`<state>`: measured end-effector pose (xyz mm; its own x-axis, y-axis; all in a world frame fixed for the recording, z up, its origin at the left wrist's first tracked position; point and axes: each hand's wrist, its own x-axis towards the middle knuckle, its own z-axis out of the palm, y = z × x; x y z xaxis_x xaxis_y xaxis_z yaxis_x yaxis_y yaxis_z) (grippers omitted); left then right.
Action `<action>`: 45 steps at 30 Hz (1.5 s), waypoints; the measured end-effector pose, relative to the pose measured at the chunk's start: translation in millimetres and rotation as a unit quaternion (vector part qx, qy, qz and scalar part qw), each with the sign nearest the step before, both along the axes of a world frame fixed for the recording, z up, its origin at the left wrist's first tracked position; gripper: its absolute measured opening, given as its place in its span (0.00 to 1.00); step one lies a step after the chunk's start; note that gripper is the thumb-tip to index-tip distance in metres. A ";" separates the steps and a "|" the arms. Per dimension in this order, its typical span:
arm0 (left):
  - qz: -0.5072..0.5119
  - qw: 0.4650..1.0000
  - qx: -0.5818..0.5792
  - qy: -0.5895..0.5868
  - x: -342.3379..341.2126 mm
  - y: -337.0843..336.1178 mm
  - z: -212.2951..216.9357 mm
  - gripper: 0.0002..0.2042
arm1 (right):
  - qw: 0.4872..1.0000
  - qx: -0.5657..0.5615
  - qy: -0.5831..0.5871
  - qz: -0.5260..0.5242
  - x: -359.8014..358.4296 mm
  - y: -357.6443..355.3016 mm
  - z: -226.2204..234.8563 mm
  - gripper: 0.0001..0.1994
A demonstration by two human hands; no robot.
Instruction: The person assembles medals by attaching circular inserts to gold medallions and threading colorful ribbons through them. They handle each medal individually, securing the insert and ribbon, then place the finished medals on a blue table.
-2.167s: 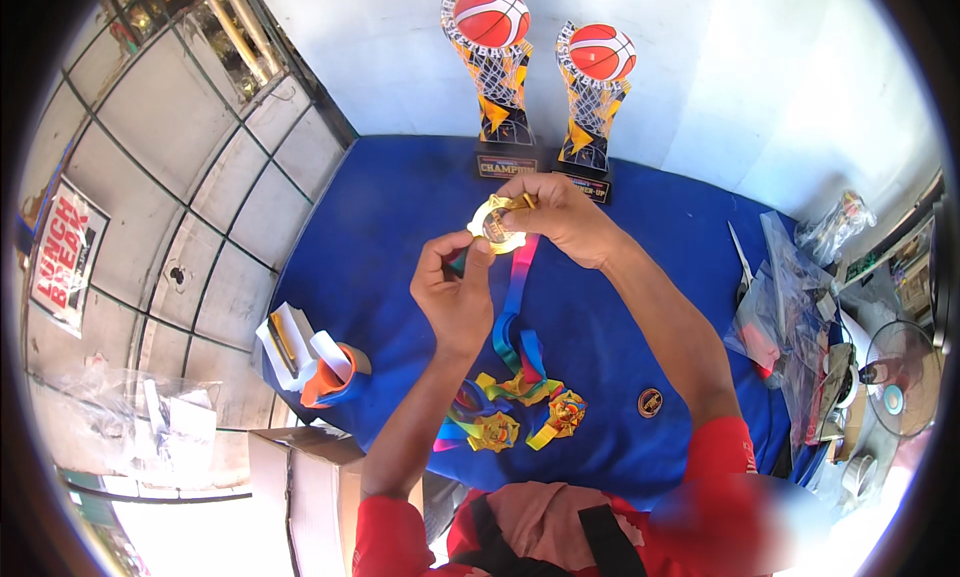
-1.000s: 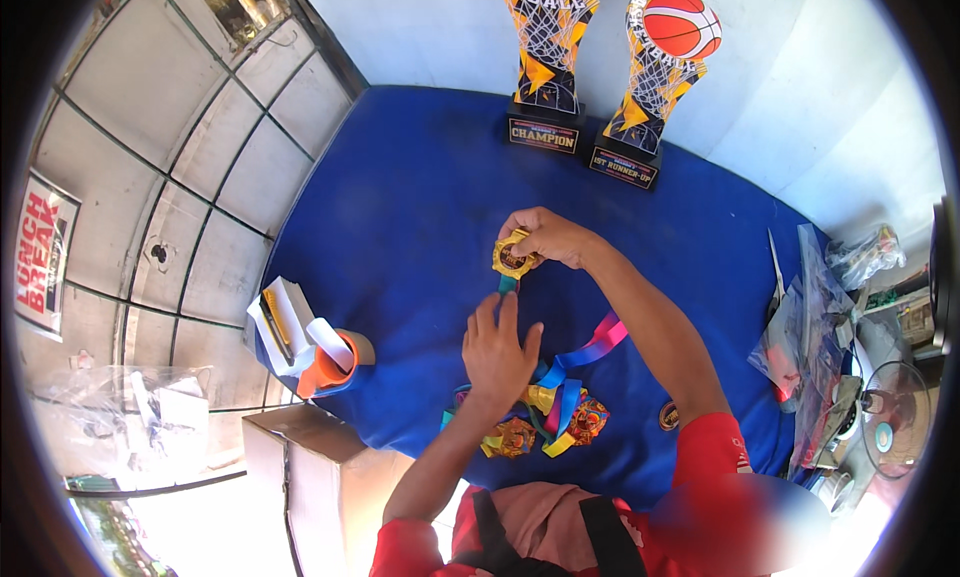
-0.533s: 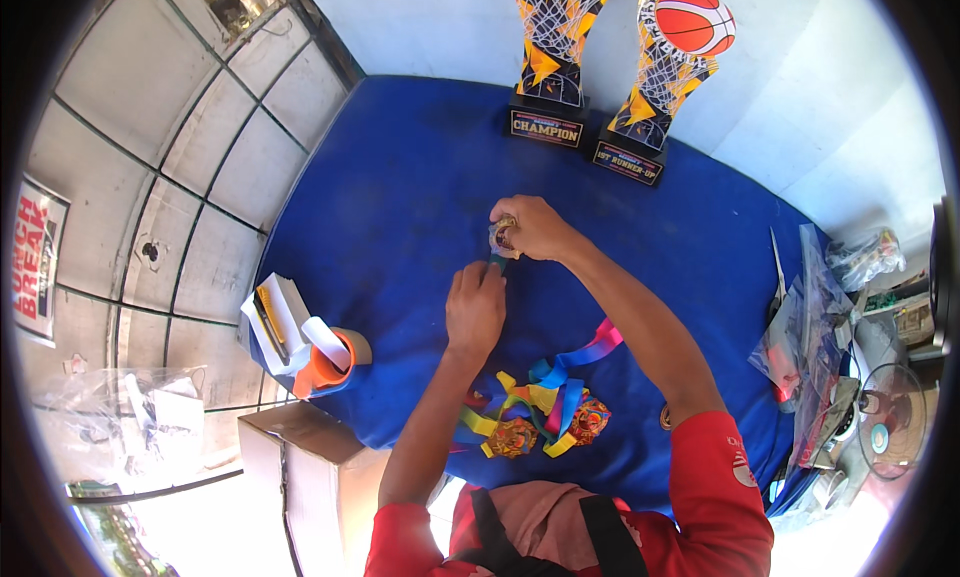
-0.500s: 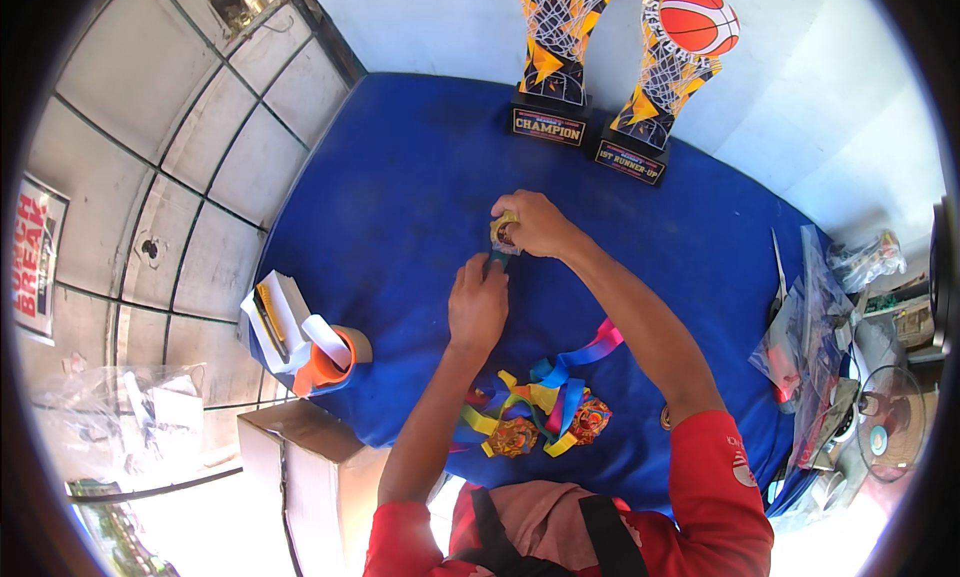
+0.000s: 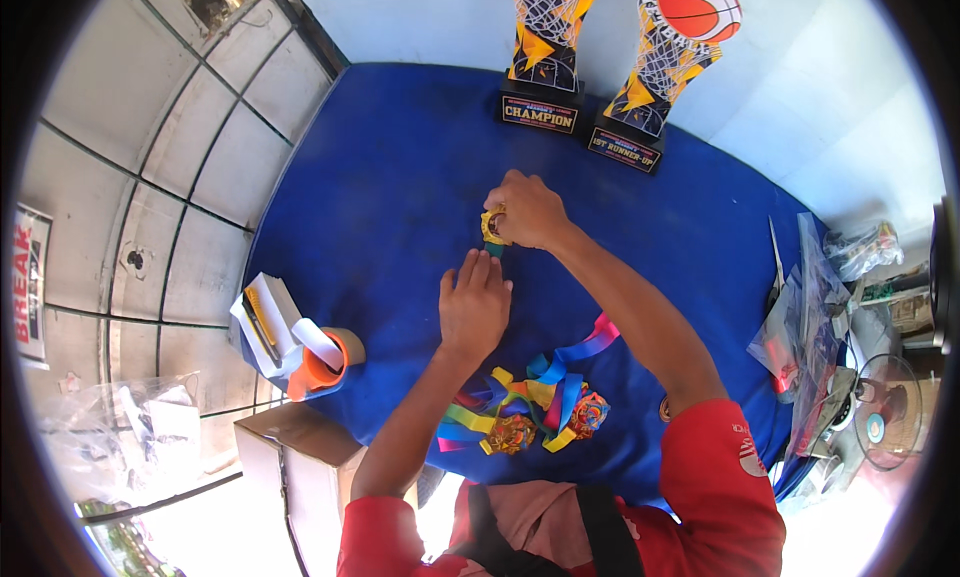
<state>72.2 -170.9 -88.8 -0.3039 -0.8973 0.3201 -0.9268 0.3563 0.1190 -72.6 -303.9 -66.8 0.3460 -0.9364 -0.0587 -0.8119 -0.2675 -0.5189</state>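
Note:
My right hand (image 5: pixel 527 209) is closed on a gold medal (image 5: pixel 492 227), pressing it down on the blue tablecloth (image 5: pixel 380 177). Just below it, my left hand (image 5: pixel 474 302) lies flat on the cloth with fingers together, holding down the medal's ribbon, which is mostly hidden under the hand. Nearer to me lies a pile of medals with rainbow-striped ribbons (image 5: pixel 535 407), touching neither hand.
Two basketball trophies (image 5: pixel 545 47) (image 5: pixel 660 67) stand at the table's far edge. An orange tape roll and white boxes (image 5: pixel 300 342) sit at the left edge above a cardboard box (image 5: pixel 295 467). Clear plastic bags (image 5: pixel 805 317) and a small fan (image 5: pixel 885 422) are at the right.
The medal was held up in both hands, then brought down onto the cloth. My left hand let go of the ribbon in the air and moved forward to lie flat below my right hand.

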 end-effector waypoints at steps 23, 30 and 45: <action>-0.209 0.947 0.182 0.162 -28.2 153.8 60.9 0.17 | 0.985 0.116 -0.013 0.124 -137.0 213.3 46.3 0.10; -0.144 0.977 0.117 0.101 -35.2 164.0 53.0 0.17 | 0.997 0.024 -0.073 0.024 -128.4 281.1 20.6 0.12; -0.076 0.363 0.494 0.786 -49.8 185.0 74.7 0.11 | 0.908 -0.299 -0.248 0.157 -105.8 339.2 77.4 0.13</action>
